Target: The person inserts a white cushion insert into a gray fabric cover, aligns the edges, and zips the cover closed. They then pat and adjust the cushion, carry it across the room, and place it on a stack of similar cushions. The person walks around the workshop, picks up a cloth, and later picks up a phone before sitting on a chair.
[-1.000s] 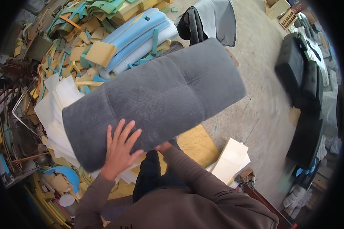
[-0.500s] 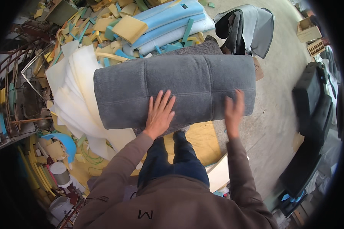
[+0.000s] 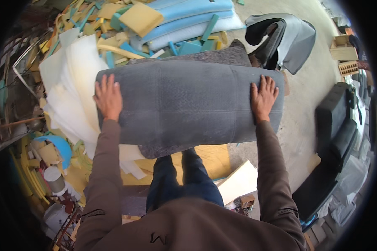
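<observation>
A wide grey upholstered cushion (image 3: 188, 104) with stitched seams lies across in front of me. My left hand (image 3: 109, 97) rests on its left end, fingers spread over the fabric. On the right end my right hand (image 3: 264, 96) lies flat, its fingers up toward the far edge. Both hands are open and press on the cover without gripping it. Darker speckled fabric (image 3: 228, 55) shows from under the cushion at its far side, and more of it at the near edge. What supports the cushion is hidden.
White foam sheets (image 3: 73, 92) spread out at the left. Behind lie foam offcuts (image 3: 142, 20) and a stack of light-blue padded pieces (image 3: 188, 27). A grey-and-black cover (image 3: 282, 42) sits on the floor at the far right. Black cushions (image 3: 333, 121) line the right side.
My left hand has moved from the cushion's middle to its left end. The right hand has settled flat on the right end. The cushion now looks flatter and wider.
</observation>
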Tool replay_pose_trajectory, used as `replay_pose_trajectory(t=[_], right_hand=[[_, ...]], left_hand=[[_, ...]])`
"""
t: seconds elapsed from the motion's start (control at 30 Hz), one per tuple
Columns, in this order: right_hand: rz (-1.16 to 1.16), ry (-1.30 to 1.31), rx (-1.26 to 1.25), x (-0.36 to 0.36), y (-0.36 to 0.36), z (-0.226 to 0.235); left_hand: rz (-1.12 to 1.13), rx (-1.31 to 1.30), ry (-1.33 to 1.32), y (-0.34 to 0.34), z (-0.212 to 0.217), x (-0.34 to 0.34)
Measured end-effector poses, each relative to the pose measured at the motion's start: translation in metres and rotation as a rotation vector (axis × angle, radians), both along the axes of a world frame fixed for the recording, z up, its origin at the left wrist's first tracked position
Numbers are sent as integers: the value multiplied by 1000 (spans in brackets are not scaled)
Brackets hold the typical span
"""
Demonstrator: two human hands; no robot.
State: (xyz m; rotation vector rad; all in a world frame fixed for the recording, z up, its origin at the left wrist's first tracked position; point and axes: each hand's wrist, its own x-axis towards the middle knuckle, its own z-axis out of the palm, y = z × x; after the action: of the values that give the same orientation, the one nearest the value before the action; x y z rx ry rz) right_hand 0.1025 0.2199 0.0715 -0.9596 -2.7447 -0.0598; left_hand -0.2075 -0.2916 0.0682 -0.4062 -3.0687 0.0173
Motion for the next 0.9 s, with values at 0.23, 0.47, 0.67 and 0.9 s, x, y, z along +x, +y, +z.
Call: replay_pose_trajectory(t=[0.23, 0.47, 0.67, 0.9], right_hand=[[-47, 29, 7, -5, 27, -44], [-81, 31, 11, -6, 42, -39], [-6, 34, 24, -1, 57, -35], [-77, 168, -155, -3, -37, 2]], left_hand=[[330, 317, -62, -21, -36, -31], [447, 383, -381, -63, 14, -20], [413, 447, -226, -92, 17, 84], [-101, 26, -52, 92, 24, 195]])
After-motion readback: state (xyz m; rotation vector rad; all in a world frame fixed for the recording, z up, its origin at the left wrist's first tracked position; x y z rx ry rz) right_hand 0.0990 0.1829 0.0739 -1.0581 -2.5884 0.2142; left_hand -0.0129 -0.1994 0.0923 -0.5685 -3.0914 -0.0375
